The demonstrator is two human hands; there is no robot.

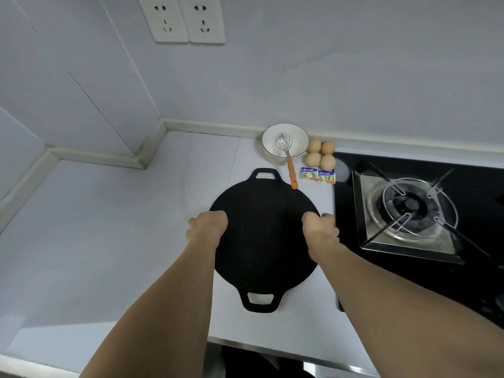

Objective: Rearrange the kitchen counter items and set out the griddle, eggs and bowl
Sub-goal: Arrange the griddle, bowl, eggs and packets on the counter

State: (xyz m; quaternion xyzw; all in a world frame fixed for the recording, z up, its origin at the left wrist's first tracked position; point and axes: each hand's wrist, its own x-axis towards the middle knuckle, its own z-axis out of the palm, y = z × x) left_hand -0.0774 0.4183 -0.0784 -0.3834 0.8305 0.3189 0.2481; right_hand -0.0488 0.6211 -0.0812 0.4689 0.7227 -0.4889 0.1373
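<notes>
- While both forearms reach in from the near edge, the griddle (263, 241) lies flat on the counter (109, 241), just left of the stove (409, 214), one loop handle toward the person and one away.
- Left hand (208, 225) grips the griddle's left rim, fingers curled over the edge; right hand (320, 227) does the same on the right rim. Grabbing opposite sides looks chosen to keep a wide, flat pan level.
- Can't tell whether the pan is resting or just lifted; no gap shows under it.
- Beyond the far handle: two packets (318, 175) side by side, beside the whisk's orange grip.
- Whisk (286, 151) leans in the bowl (285, 141), handle hanging out over the rim toward the griddle.
- Four eggs (320, 155) cluster just right of the bowl, at the stove corner, probably bunched so they don't roll.
- Two wall sockets (189, 19) sit high behind.
</notes>
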